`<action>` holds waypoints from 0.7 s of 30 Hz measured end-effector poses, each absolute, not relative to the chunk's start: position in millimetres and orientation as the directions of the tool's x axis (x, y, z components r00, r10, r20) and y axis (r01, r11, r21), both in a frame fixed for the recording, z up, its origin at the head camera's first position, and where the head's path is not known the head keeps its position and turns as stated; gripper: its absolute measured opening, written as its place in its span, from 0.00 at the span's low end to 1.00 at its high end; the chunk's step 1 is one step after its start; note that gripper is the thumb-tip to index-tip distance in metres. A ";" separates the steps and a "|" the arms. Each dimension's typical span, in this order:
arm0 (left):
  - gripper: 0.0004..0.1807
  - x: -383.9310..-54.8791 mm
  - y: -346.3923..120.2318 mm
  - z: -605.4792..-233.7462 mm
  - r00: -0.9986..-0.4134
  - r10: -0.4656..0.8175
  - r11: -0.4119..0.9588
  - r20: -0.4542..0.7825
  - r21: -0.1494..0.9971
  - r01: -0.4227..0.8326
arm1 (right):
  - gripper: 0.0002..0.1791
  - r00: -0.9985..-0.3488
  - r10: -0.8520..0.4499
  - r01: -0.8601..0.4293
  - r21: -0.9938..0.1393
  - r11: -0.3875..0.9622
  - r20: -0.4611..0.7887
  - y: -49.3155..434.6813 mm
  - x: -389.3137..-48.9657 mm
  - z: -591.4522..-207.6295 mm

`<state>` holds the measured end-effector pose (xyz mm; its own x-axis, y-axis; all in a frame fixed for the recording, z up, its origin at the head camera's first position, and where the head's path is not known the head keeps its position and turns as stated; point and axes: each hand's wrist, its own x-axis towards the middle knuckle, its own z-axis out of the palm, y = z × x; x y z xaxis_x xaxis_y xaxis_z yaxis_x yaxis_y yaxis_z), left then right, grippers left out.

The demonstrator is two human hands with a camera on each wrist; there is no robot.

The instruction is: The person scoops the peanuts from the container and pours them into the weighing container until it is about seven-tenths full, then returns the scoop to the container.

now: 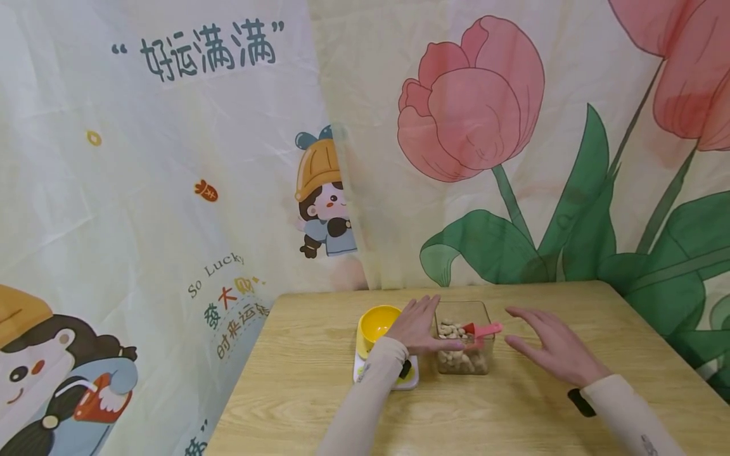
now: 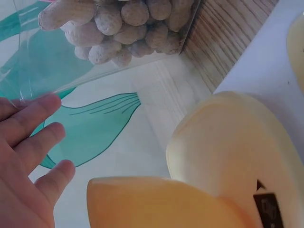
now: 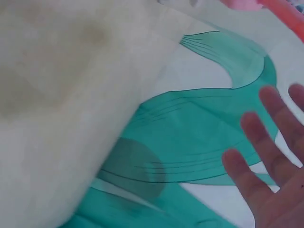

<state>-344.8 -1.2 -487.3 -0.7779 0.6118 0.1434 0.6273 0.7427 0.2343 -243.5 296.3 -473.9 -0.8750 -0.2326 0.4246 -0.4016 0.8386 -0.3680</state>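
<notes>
A clear square box (image 1: 463,367) of peanuts (image 1: 456,362) stands on the table, and a pink-red scoop (image 1: 486,329) lies in it with its handle over the right rim. My left hand (image 1: 419,326) is at the box's left side, fingers extended and thumb pointing across its front; in the left wrist view the fingertips (image 2: 50,102) are right at the clear wall. To the right of the box my right hand (image 1: 550,345) hangs apart from it, fingers spread and holding nothing. Beside my left hand is a yellow bowl (image 1: 379,323) on a white and yellow scale (image 1: 360,367), partly hidden by that arm.
The wooden table (image 1: 302,380) ends at a hanging cloth backdrop (image 1: 371,158) printed with tulips and cartoon figures, which also runs along the left side. Box and scale stand close together near the table's middle.
</notes>
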 end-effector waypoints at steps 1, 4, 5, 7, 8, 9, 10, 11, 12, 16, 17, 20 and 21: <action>0.66 -344.7 -0.9 -487.7 -0.780 0.610 0.744 0.141 0.237 0.625 | 0.33 -0.877 -0.248 -0.405 -0.354 0.843 0.412 294.5 -245.2 -470.1; 0.65 -344.8 0.1 -488.6 -0.785 0.604 0.747 0.138 0.245 0.618 | 0.31 -0.870 -0.299 -0.430 -0.306 0.849 0.392 289.5 -252.3 -460.8; 0.65 -344.6 0.4 -488.2 -0.786 0.604 0.747 0.136 0.248 0.617 | 0.29 -0.864 -0.318 -0.443 -0.289 0.849 0.391 288.0 -254.8 -458.3; 0.65 -344.5 0.8 -487.3 -0.786 0.603 0.745 0.136 0.254 0.616 | 0.25 -0.844 -0.361 -0.476 -0.245 0.844 0.396 285.2 -260.2 -453.6; 0.65 -344.7 1.0 -486.5 -0.787 0.602 0.746 0.135 0.256 0.615 | 0.23 -0.833 -0.382 -0.493 -0.225 0.840 0.399 283.9 -263.1 -451.6; 0.65 -344.5 1.1 -485.6 -0.788 0.602 0.746 0.130 0.259 0.613 | 0.21 -0.825 -0.401 -0.507 -0.207 0.837 0.398 282.7 -265.6 -449.6; 0.65 -344.7 1.3 -485.5 -0.788 0.602 0.746 0.129 0.261 0.612 | 0.19 -0.818 -0.419 -0.519 -0.189 0.834 0.394 281.5 -267.8 -447.6; 0.65 -344.7 1.4 -484.9 -0.788 0.603 0.746 0.125 0.262 0.612 | 0.18 -0.811 -0.439 -0.531 -0.171 0.830 0.387 280.5 -270.1 -445.8; 0.65 -344.8 1.5 -484.7 -0.788 0.603 0.747 0.121 0.262 0.612 | 0.16 -0.806 -0.457 -0.541 -0.155 0.826 0.376 279.5 -272.2 -443.9; 0.66 -344.8 1.0 -485.0 -0.789 0.605 0.749 0.109 0.259 0.610 | 0.14 -0.802 -0.511 -0.567 -0.122 0.815 0.309 273.3 -279.4 -435.3; 0.66 -344.6 0.8 -484.9 -0.789 0.604 0.749 0.109 0.259 0.609 | 0.13 -0.800 -0.523 -0.572 -0.112 0.812 0.293 271.0 -281.1 -433.2; 0.66 -344.3 0.2 -485.2 -0.790 0.602 0.749 0.111 0.263 0.608 | 0.09 -0.792 -0.551 -0.587 -0.081 0.805 0.261 262.6 -284.4 -427.0; 0.66 -344.4 0.2 -485.4 -0.790 0.602 0.749 0.115 0.264 0.608 | 0.07 -0.792 -0.557 -0.588 -0.069 0.806 0.252 259.9 -285.1 -425.4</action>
<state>-344.4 0.2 -485.4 -0.7903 0.6019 0.1146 0.6084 0.7486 0.2636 -285.1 259.9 -425.4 -0.7916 -0.5565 0.2523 -0.5883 0.8057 -0.0688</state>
